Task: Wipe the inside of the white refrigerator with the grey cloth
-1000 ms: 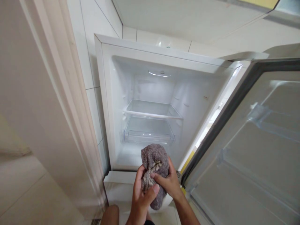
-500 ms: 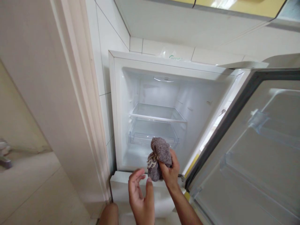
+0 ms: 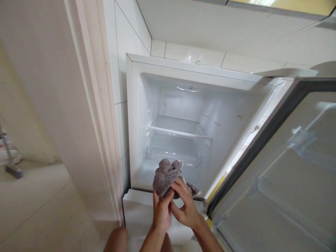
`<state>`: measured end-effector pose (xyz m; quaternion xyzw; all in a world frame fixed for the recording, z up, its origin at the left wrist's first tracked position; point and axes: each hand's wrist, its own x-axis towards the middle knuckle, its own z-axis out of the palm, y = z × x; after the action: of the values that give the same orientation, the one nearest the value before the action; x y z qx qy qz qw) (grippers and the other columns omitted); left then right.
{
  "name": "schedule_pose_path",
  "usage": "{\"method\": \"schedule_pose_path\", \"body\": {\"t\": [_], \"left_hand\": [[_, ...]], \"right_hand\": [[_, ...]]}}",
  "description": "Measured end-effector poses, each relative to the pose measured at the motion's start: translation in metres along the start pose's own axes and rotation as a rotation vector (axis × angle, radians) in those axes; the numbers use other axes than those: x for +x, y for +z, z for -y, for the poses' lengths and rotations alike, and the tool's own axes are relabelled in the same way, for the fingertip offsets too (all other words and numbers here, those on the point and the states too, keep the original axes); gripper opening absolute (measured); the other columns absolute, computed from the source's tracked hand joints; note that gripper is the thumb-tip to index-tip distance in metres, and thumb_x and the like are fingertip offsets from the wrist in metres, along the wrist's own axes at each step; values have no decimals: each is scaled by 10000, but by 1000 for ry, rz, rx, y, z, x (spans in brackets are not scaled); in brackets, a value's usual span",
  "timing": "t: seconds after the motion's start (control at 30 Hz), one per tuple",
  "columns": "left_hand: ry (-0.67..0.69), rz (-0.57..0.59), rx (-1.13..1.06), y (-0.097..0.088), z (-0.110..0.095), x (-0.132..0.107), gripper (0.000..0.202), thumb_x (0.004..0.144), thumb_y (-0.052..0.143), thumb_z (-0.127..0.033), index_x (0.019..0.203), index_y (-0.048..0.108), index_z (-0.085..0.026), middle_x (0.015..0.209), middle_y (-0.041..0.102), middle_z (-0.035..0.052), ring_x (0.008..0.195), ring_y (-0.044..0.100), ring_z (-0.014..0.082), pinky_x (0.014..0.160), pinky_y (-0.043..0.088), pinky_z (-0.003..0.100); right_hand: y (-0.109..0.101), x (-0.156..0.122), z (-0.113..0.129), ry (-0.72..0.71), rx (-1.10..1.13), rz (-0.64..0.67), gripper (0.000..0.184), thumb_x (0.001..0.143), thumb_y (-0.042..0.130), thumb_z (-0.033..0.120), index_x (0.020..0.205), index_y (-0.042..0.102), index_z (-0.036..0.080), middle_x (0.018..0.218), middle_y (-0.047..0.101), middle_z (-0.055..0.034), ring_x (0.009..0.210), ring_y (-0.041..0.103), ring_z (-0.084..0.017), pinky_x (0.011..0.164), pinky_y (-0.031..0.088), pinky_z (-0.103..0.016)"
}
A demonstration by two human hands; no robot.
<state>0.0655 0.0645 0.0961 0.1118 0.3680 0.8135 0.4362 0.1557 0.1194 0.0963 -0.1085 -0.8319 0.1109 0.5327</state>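
Note:
A grey cloth [image 3: 166, 176] is bunched up in front of the open, empty fridge [image 3: 183, 126]. My left hand [image 3: 161, 211] grips the cloth from below, fingers pinched on its lower edge. My right hand [image 3: 185, 206] holds the same cloth beside it, fingers curled on the fabric. Both hands hover just before the fridge's lower front edge, below the clear drawer [image 3: 173, 154].
The fridge door [image 3: 283, 168] stands open on the right with clear door racks. A glass shelf [image 3: 180, 127] sits above the drawer. A white door frame [image 3: 91, 105] stands on the left, tiled floor beyond it with a broom [image 3: 12, 164]. My knee [image 3: 115, 239] shows below.
My left hand, which had let go of the cloth half a second ago, has come back and gripped it. The cloth has been turned and spread a little between both hands.

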Motion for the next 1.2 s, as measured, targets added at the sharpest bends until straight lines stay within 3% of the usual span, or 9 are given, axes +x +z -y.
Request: {"method": "schedule_pose_path", "body": {"t": [0.07,0.2,0.4,0.5,0.63,0.73,0.83,1.0,1.2], "left_hand": [[-37,29,-12,3,-6,5,731,396,1001,-409,1062,765,-222,826,780,25,875,742,239,855,583,338],[-31,52,3,10,-13,9,563,426,954,-316,947,776,-198,741,763,29,808,738,238,792,589,330],[215,-16,-14,13,-25,32,542,572,856,-365,1083,751,-221,920,799,65,1008,742,282,928,590,417],[458,-183,139,13,-44,59,556,689,761,-336,1229,703,-216,1107,789,94,1197,687,283,1054,538,451],[844,-366,368,19,-75,97,612,733,615,-145,1345,638,-163,1330,711,148,1318,623,276,1170,459,462],[995,-211,609,29,-92,120,660,739,559,-32,1385,613,-157,1420,666,149,1368,596,265,1206,437,441],[1031,65,944,39,-101,143,727,710,530,55,1395,607,-176,1457,651,116,1419,557,259,1247,395,439],[920,338,1487,56,-105,187,737,744,466,86,1426,581,-169,1542,582,108,1498,463,225,1281,339,408],[738,508,1676,74,-101,246,601,761,540,71,1283,678,-194,1387,697,117,1347,598,250,1171,432,384]], "right_hand": [[-7,3,3,-9,45,40,576,901,588,136,1453,577,299,1387,683,-98,1296,653,-233,1084,560,-428],[-15,8,8,34,105,106,552,917,584,152,1435,621,337,1435,668,-65,1320,645,-238,1137,529,-471],[-19,-7,11,180,344,76,471,957,607,149,1361,678,381,1368,712,-68,1275,679,-231,1082,571,-464],[-9,-37,-17,361,374,83,374,987,593,236,1330,708,331,1326,734,-100,1254,690,-238,1025,606,-440],[19,-108,-91,536,153,74,378,933,584,279,1276,744,269,1300,747,-103,1189,721,-238,979,626,-407],[39,-165,-141,559,-78,86,462,805,541,211,1201,779,218,1227,773,-121,1163,730,-293,1030,599,-519],[50,-195,-162,546,-153,132,516,740,497,134,1157,788,223,1250,758,-112,1200,706,-285,1064,582,-509],[61,-191,-161,548,-226,119,511,769,456,37,1111,769,251,1145,747,-74,1128,691,-259,1036,575,-468],[82,-186,-169,516,-420,35,541,738,451,-15,1110,723,267,1031,678,-56,1017,628,-280,911,524,-452]]}}
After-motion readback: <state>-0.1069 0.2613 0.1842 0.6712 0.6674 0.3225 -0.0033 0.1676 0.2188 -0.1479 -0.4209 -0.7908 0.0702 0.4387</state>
